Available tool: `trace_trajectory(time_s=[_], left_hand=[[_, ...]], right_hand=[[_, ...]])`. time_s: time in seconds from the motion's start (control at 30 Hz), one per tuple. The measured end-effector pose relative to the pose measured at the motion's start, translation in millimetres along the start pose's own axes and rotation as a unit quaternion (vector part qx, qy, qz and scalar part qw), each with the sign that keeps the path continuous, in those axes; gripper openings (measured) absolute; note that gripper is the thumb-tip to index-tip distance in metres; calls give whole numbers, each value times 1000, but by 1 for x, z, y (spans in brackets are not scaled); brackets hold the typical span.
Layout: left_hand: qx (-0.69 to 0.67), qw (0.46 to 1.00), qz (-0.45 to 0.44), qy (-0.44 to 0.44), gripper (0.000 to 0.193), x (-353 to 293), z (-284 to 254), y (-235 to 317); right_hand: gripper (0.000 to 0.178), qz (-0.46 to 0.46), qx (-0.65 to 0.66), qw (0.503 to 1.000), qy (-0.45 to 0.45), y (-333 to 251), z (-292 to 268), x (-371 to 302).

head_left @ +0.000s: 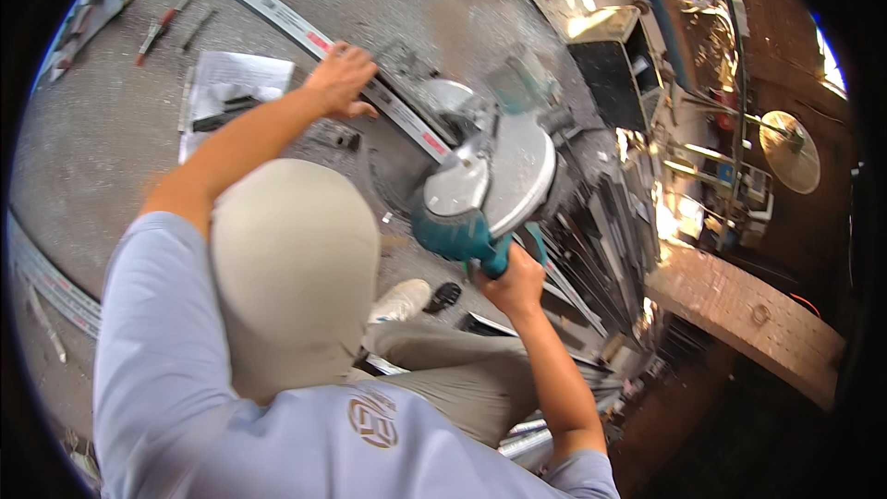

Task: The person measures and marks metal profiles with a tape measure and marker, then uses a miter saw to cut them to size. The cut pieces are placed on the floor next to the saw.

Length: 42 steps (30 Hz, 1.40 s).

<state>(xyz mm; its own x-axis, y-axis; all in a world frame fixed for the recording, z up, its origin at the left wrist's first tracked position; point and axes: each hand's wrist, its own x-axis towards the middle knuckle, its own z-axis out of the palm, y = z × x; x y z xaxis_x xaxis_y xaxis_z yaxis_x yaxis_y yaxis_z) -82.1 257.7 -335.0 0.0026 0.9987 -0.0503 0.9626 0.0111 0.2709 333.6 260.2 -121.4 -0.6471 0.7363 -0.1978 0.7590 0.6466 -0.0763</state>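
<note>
A long silvery metal profile with red and white film runs from the upper left to the saw. My left hand grips it, fingers over its far edge and thumb on the near side. The profile's end reaches under the miter saw, which has a pale metal guard and a teal body. My right hand is closed round the saw's teal handle. The blade and the cutting spot are hidden by the guard and the saw's head. Whether the blade spins cannot be seen. A rounded beige shape covers the area below my left forearm.
Paper sheets with dark pieces on them lie left of my forearm, near a red-handled tool. Long dark profiles are piled right of the saw. Beyond them are a wooden beam, a black box and a round disc.
</note>
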Motion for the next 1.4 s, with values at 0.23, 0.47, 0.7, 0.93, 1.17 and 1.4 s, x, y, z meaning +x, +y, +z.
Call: trace_trajectory(time_s=[0.23,0.47,0.7,0.93,1.17,1.4], left_hand=[[-29,999,-7,-19,83,3,-5,2],[21,999,-29,-11,89,8,9,4],[37,998,-40,-25,90,7,8,7],[20,999,-28,-34,93,12,1,7],[6,996,-36,-84,98,18,0,-4],[20,992,18,-120,103,23,15,-20]], right_hand=[[29,0,30,999,23,0,26,-11],[32,42,5,998,37,-12,64,-23],[43,35,-24,998,56,-21,93,-30],[50,72,-9,997,0,-26,72,-25],[35,-25,61,998,-5,27,-48,25],[28,-18,171,983,-64,44,-123,75]])
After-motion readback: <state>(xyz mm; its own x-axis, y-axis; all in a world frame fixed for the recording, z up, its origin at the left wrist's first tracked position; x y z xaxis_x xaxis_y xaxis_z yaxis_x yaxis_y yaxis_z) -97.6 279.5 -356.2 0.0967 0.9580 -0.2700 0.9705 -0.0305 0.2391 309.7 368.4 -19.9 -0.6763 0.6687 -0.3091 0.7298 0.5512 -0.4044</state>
